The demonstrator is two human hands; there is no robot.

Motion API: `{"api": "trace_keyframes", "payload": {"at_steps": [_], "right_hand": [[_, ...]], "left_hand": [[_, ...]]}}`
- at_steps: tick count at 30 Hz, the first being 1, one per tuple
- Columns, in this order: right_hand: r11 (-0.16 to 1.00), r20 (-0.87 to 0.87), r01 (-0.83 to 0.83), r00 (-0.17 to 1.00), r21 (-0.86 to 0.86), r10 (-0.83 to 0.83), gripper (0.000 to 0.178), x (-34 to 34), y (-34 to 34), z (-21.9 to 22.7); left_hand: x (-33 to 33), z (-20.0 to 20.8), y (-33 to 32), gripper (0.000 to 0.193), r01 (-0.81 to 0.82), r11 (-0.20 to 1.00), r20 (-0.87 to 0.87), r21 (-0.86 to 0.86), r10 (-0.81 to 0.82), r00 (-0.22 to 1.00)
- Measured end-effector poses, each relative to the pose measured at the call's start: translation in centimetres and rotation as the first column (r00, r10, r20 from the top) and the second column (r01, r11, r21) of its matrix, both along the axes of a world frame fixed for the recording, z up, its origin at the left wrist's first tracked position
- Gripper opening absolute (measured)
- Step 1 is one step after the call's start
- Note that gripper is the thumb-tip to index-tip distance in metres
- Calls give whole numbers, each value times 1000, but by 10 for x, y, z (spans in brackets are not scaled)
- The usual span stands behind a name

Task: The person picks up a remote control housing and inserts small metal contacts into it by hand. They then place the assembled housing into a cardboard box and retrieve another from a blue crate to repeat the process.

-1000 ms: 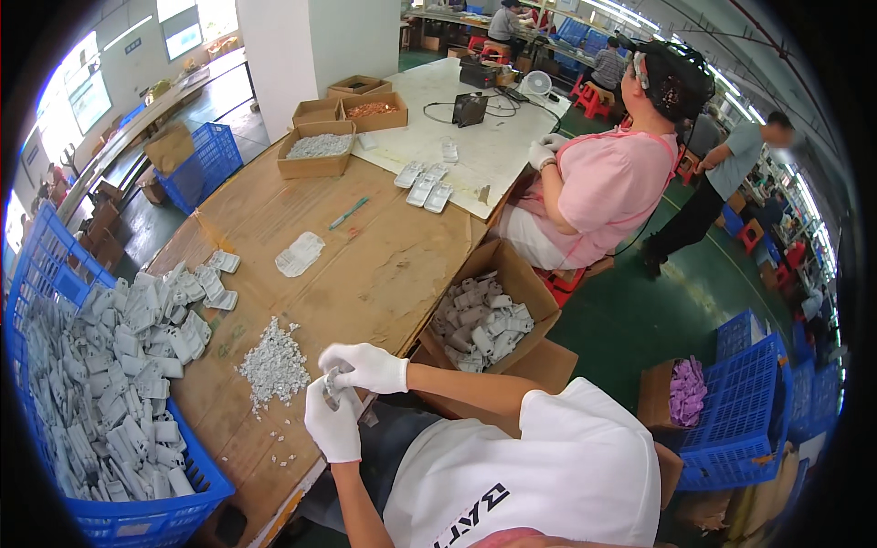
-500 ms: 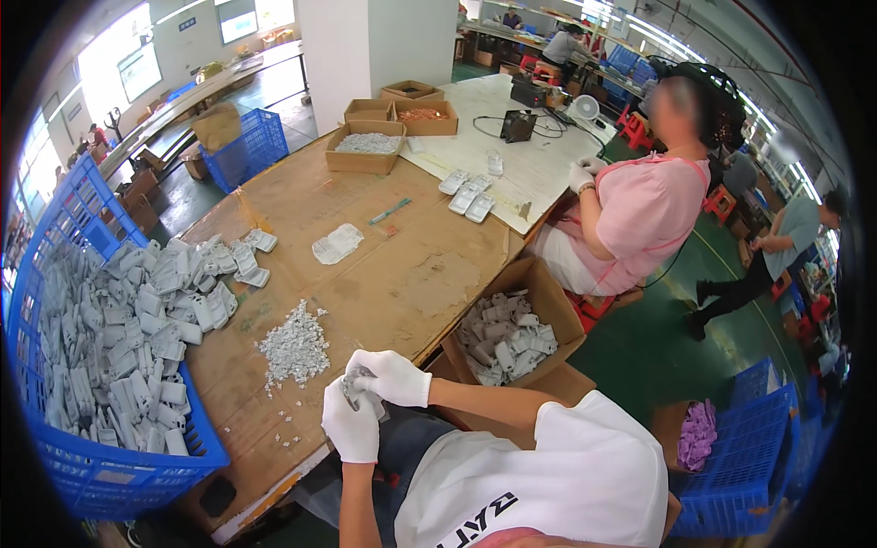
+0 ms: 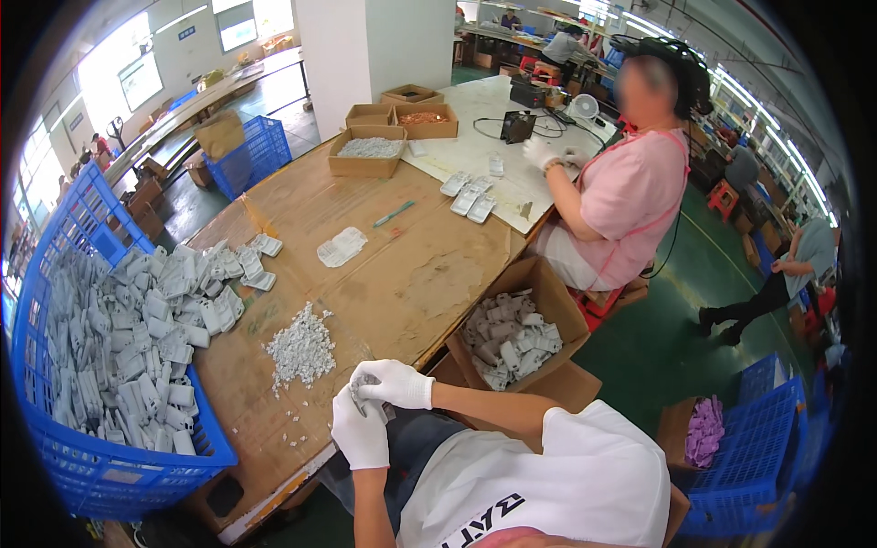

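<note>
Both of my hands wear white gloves and meet at the table's near edge. My left hand (image 3: pixel 360 435) is closed around a small grey plastic piece (image 3: pixel 364 384), of which only a bit shows. My right hand (image 3: pixel 396 384) pinches the same piece from above, its fingers curled over it. The gloves hide most of its shape. Just beyond my hands lies a heap of tiny light-grey plastic bits (image 3: pixel 302 347), with stray ones scattered toward the edge. To my right a cardboard box (image 3: pixel 559 285) holds several grey plastic casings (image 3: pixel 512 340).
A blue crate (image 3: pixel 137 479) at left overflows with grey casings (image 3: pixel 137 320) onto the cardboard-covered table (image 3: pixel 402 310). Small boxes (image 3: pixel 365 164) stand at the far end. A co-worker in pink (image 3: pixel 630 192) sits at right. A white scrap (image 3: pixel 342 247) and a teal pen-like tool (image 3: pixel 394 214) lie mid-table.
My hands stay together on the grey piece, with the right fingers curled further over it. The view has shifted slightly. The co-worker's hands have risen, and a person behind has moved rightward.
</note>
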State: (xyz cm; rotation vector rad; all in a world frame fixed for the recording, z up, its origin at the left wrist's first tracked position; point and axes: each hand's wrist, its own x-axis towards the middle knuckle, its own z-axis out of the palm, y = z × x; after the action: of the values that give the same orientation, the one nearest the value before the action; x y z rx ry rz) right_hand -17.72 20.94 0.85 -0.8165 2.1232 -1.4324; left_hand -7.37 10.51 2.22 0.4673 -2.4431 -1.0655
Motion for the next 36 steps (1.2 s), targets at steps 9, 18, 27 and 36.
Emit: {"api": "trace_keyframes", "payload": {"at_steps": [9,18,27,36], "right_hand": [[994,-48,108,993,-24,-109,23,7,-1,-9],[997,-190,-26,982,-76,11,16,28,-12,5],[982,-2,-98,995,-159,99,9,38,-51,19],[965,74,-197,974,-175,212,11,36,-92,21]], "left_hand": [[3,4,6,29,-42,993,-97,108,53,994],[30,-10,1,29,-192,976,-143,104,205,968],[49,-3,-21,32,-279,958,-166,68,287,943],[55,15,-51,32,-316,932,-148,178,343,928]]}}
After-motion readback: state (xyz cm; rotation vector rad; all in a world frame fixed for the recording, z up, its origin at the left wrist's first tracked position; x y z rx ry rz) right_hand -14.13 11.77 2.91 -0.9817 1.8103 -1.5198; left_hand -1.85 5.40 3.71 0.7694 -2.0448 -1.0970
